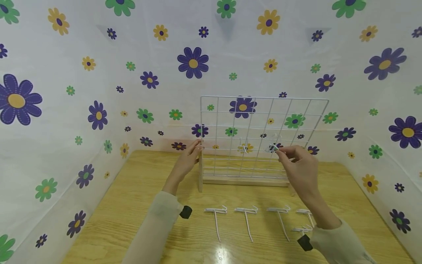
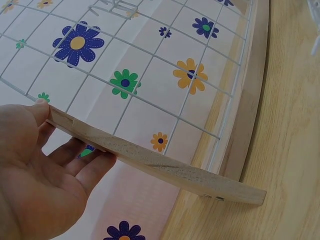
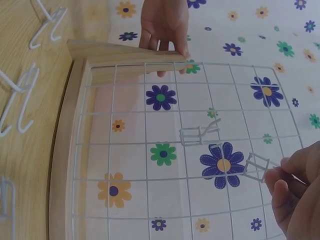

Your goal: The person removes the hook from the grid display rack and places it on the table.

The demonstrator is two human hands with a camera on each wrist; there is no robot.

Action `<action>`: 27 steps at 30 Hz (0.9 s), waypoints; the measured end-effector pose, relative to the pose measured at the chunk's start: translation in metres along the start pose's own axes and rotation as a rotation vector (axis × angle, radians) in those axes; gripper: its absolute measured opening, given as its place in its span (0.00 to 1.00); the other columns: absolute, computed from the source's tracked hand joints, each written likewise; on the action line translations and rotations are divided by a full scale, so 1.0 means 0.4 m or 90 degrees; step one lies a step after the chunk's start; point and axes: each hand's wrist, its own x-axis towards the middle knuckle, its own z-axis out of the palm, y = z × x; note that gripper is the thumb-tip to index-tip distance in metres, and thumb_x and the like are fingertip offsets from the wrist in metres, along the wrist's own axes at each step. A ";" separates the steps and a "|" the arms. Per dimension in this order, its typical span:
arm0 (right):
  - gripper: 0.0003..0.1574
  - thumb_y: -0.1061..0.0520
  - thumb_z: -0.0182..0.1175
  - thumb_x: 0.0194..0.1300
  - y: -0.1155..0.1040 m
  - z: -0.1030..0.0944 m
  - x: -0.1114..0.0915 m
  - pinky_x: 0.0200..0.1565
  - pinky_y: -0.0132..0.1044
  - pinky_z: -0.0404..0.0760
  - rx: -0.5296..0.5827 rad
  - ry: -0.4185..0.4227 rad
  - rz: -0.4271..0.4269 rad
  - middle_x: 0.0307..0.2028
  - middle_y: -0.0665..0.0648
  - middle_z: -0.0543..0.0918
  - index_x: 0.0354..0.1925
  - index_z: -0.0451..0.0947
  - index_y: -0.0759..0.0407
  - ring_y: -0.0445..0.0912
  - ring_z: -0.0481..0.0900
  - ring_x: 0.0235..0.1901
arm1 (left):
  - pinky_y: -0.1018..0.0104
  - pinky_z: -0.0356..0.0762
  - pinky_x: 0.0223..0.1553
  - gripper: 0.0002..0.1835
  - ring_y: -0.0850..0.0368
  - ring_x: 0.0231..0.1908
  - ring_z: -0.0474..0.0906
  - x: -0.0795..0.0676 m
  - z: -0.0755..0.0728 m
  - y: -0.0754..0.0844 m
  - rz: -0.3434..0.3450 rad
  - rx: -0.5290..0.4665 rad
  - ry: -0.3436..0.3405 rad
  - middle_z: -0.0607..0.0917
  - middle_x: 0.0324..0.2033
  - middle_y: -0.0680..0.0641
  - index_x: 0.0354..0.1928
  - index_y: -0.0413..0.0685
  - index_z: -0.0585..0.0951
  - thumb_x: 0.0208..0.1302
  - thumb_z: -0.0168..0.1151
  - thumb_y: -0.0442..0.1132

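Note:
A white wire grid panel (image 1: 263, 98) stands upright in a wooden frame on the table. My left hand (image 1: 184, 163) holds the wooden side post (image 2: 165, 167) at the panel's left end, thumb on one face and fingers behind. With thumb and fingertips, my right hand (image 1: 301, 168) pinches a white wire display hook (image 3: 256, 166) against the right half of the grid. The right wrist view shows its squarish wire back close over the grid wires. Another wire hook (image 1: 244, 148) hangs on the grid to the left of it.
In front of the rack, several more white wire hooks (image 1: 246, 223) lie in a row on the wooden table (image 1: 125, 205); the rightmost ones lie close together near my right wrist. A flower-printed sheet (image 1: 237, 55) encloses the back and sides.

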 end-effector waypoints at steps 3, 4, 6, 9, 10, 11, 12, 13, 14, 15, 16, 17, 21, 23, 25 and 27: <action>0.02 0.69 0.69 0.66 -0.007 -0.012 -0.011 0.25 0.17 0.75 0.001 -0.007 0.004 0.30 0.60 0.87 0.38 0.85 0.69 0.32 0.78 0.25 | 0.48 0.71 0.70 0.31 0.40 0.74 0.62 0.000 0.000 0.000 0.001 -0.003 -0.003 0.67 0.75 0.39 0.82 0.52 0.57 0.85 0.42 0.53; 0.02 0.69 0.69 0.66 -0.009 -0.016 -0.014 0.27 0.17 0.76 0.001 -0.010 0.007 0.30 0.61 0.87 0.38 0.85 0.69 0.33 0.79 0.25 | 0.48 0.71 0.70 0.31 0.40 0.74 0.62 -0.001 0.000 0.000 0.001 -0.003 -0.004 0.67 0.75 0.39 0.82 0.52 0.57 0.85 0.42 0.53; 0.02 0.68 0.69 0.66 -0.011 -0.025 -0.019 0.27 0.17 0.75 0.002 -0.014 0.012 0.30 0.61 0.87 0.38 0.85 0.69 0.33 0.79 0.25 | 0.48 0.71 0.70 0.31 0.40 0.74 0.61 -0.001 0.000 0.001 0.001 -0.005 -0.006 0.66 0.75 0.38 0.82 0.51 0.57 0.85 0.42 0.53; 0.02 0.69 0.69 0.66 -0.014 -0.037 -0.028 0.25 0.18 0.74 -0.003 -0.013 0.019 0.30 0.61 0.88 0.38 0.86 0.68 0.34 0.79 0.24 | 0.48 0.71 0.70 0.31 0.40 0.75 0.61 -0.002 0.001 0.004 0.000 -0.008 -0.005 0.66 0.75 0.38 0.82 0.52 0.57 0.85 0.42 0.53; 0.02 0.69 0.69 0.66 -0.015 -0.041 -0.031 0.25 0.18 0.74 -0.004 -0.012 0.019 0.30 0.61 0.88 0.38 0.86 0.68 0.34 0.79 0.24 | 0.48 0.71 0.70 0.31 0.40 0.75 0.61 -0.002 0.002 0.005 -0.002 -0.008 -0.004 0.66 0.75 0.39 0.82 0.52 0.57 0.85 0.43 0.53; 0.02 0.69 0.69 0.66 -0.017 -0.045 -0.035 0.24 0.19 0.74 -0.006 -0.012 0.020 0.29 0.60 0.88 0.38 0.86 0.67 0.34 0.79 0.23 | 0.48 0.71 0.70 0.31 0.41 0.75 0.62 -0.002 0.002 0.006 -0.003 -0.008 -0.003 0.66 0.75 0.40 0.82 0.53 0.57 0.85 0.43 0.53; 0.02 0.69 0.69 0.65 -0.019 -0.049 -0.039 0.23 0.19 0.74 -0.006 -0.011 0.019 0.29 0.60 0.88 0.38 0.86 0.67 0.35 0.79 0.23 | 0.48 0.71 0.70 0.31 0.41 0.75 0.62 -0.002 0.002 0.007 -0.005 -0.008 -0.001 0.66 0.75 0.40 0.82 0.53 0.58 0.85 0.43 0.53; 0.02 0.69 0.69 0.65 -0.021 -0.053 -0.043 0.23 0.19 0.74 -0.006 -0.011 0.019 0.29 0.61 0.87 0.38 0.86 0.67 0.35 0.79 0.22 | 0.48 0.71 0.70 0.31 0.41 0.74 0.62 -0.003 0.003 0.008 -0.007 -0.006 0.001 0.67 0.75 0.41 0.82 0.54 0.58 0.84 0.43 0.54; 0.02 0.69 0.69 0.65 -0.022 -0.056 -0.047 0.23 0.19 0.74 -0.006 -0.012 0.020 0.29 0.61 0.87 0.38 0.86 0.67 0.35 0.79 0.22 | 0.48 0.71 0.70 0.31 0.41 0.74 0.62 -0.003 0.003 0.009 -0.008 -0.005 0.001 0.67 0.75 0.42 0.82 0.54 0.58 0.84 0.43 0.54; 0.02 0.69 0.69 0.65 -0.023 -0.059 -0.050 0.23 0.19 0.75 -0.005 -0.014 0.019 0.28 0.61 0.87 0.37 0.86 0.67 0.36 0.79 0.21 | 0.48 0.71 0.70 0.31 0.41 0.74 0.62 -0.003 0.003 0.009 -0.008 -0.004 0.001 0.66 0.76 0.42 0.82 0.55 0.58 0.84 0.43 0.54; 0.02 0.70 0.69 0.65 -0.023 -0.062 -0.054 0.22 0.19 0.74 -0.004 -0.015 0.018 0.28 0.62 0.88 0.37 0.87 0.67 0.35 0.79 0.21 | 0.48 0.72 0.70 0.30 0.41 0.74 0.62 -0.003 0.003 0.009 -0.008 -0.001 0.002 0.66 0.76 0.42 0.82 0.55 0.58 0.84 0.43 0.54; 0.03 0.70 0.70 0.64 -0.023 -0.065 -0.058 0.22 0.19 0.74 -0.006 -0.016 0.017 0.28 0.62 0.88 0.37 0.87 0.66 0.35 0.79 0.21 | 0.48 0.72 0.70 0.30 0.42 0.74 0.62 -0.003 0.003 0.009 -0.007 0.002 0.002 0.66 0.76 0.43 0.82 0.56 0.58 0.84 0.43 0.54; 0.05 0.72 0.70 0.63 -0.017 -0.074 -0.079 0.22 0.19 0.75 -0.009 -0.021 0.006 0.29 0.60 0.88 0.36 0.88 0.66 0.34 0.79 0.21 | 0.47 0.71 0.70 0.30 0.41 0.74 0.62 -0.002 0.002 0.004 -0.002 0.013 0.000 0.67 0.75 0.42 0.82 0.56 0.59 0.84 0.43 0.55; 0.06 0.73 0.70 0.62 -0.013 -0.078 -0.092 0.23 0.19 0.76 -0.008 -0.026 0.007 0.29 0.58 0.88 0.35 0.88 0.66 0.35 0.79 0.21 | 0.47 0.71 0.70 0.31 0.41 0.74 0.62 0.000 0.001 0.000 -0.001 0.016 0.000 0.67 0.75 0.41 0.82 0.56 0.59 0.84 0.42 0.55; 0.06 0.73 0.71 0.61 -0.010 -0.082 -0.107 0.22 0.20 0.76 -0.008 -0.033 0.016 0.28 0.55 0.88 0.35 0.88 0.64 0.36 0.78 0.20 | 0.46 0.71 0.70 0.31 0.40 0.75 0.62 0.000 0.001 -0.002 0.001 0.015 -0.001 0.67 0.75 0.41 0.82 0.55 0.58 0.84 0.42 0.55; 0.07 0.72 0.71 0.61 -0.007 -0.087 -0.123 0.21 0.21 0.77 -0.011 -0.042 0.029 0.27 0.52 0.88 0.34 0.88 0.63 0.37 0.79 0.19 | 0.46 0.70 0.70 0.31 0.40 0.75 0.61 0.000 0.000 -0.003 0.002 0.014 -0.002 0.66 0.76 0.42 0.82 0.55 0.58 0.84 0.42 0.55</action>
